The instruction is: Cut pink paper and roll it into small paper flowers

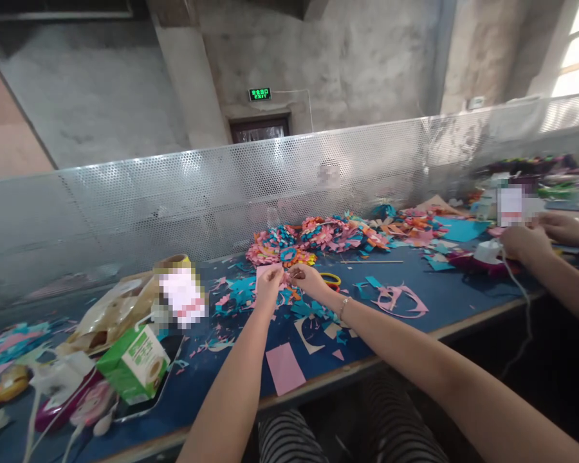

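Over the middle of the blue table, my left hand [269, 284] and my right hand [307, 281] come close together, fingers pinched. Between the fingertips shows a small piece of pink paper [285, 278], its exact shape too small to make out. Just behind my left hand is a pink paper sheet [266, 269], partly hidden by the fingers. Yellow-handled scissors [331, 280] lie beyond my right wrist, partly covered by it. Turquoise paper scraps [241, 290] spread around both hands. A pink paper rectangle [285, 368] rests flat near the table's front edge.
Colourful paper flowers [325, 233] are heaped along the perforated metal divider [212, 193]. A thin stick [371, 262] and pink cut-outs [401, 299] lie to the right. A green box [135, 363] stands at left. Another person's hands [528, 244] are at far right, near a white cord [525, 302].
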The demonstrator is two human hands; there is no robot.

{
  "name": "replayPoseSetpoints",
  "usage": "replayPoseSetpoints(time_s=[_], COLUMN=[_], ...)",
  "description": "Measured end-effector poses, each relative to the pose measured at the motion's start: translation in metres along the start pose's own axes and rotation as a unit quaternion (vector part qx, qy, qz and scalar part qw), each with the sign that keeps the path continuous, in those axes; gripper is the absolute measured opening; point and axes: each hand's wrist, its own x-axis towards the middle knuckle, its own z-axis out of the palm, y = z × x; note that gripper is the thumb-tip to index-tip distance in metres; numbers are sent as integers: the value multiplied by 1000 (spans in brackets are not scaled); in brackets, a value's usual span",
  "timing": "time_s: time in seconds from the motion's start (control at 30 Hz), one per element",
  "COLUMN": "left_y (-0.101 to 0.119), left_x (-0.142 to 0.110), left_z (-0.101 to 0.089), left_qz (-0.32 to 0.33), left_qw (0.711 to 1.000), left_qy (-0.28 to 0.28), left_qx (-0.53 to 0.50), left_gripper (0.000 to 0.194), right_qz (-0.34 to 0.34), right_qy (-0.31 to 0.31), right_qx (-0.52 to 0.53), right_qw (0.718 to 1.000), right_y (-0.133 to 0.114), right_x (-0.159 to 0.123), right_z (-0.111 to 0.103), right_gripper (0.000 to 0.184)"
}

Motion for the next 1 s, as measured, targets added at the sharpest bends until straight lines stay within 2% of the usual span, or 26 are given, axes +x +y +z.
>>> replayPoseSetpoints(time_s=[0.1, 0.17, 0.3, 0.4, 0.57, 0.67, 0.73, 0.8, 0.87, 0.93, 1.0], left_y=[-1, 0, 2, 2, 2, 3, 6, 10, 15, 19, 23], left_x=[0, -1, -1, 2, 5, 3, 1, -3, -7, -12, -16], left_z=[1, 3, 7, 9, 11, 11, 13, 15, 19, 23, 27], left_qz=[-67, -82, -53, -18, 59, 66, 57, 33, -21, -130, -214], left_qw=[997, 997, 998, 997, 991, 988, 992, 998, 999, 986, 966], left_qy=[11, 8, -21, -48, -49, -61, -57, -30, 9, 26, 7], left_qx=[-26, -8, 25, 59, 113, 122, 95, 36, -38, -99, -144], left_gripper=[21, 22, 19, 17, 11, 9, 10, 13, 11, 14, 14], right_qz=[7, 11, 4, -9, -30, -31, -34, -45, -66, -102, -160], right_qy=[20, 14, -5, 6, 10, -8, 1, 18, 28, 24, 10], right_qx=[9, 21, 30, 17, -24, -40, -47, -62, -88, -121, -149], right_qw=[1000, 1000, 1000, 1000, 999, 999, 998, 997, 993, 987, 976], right_y=[4, 4, 5, 8, 12, 9, 7, 6, 4, 1, -4], right_x=[3, 4, 8, 10, 12, 11, 11, 10, 9, 8, 8], right_z=[-2, -4, -7, -11, -21, -22, -23, -24, -27, -31, -36], right_gripper=[22, 23, 18, 17, 17, 19, 18, 17, 16, 14, 10])
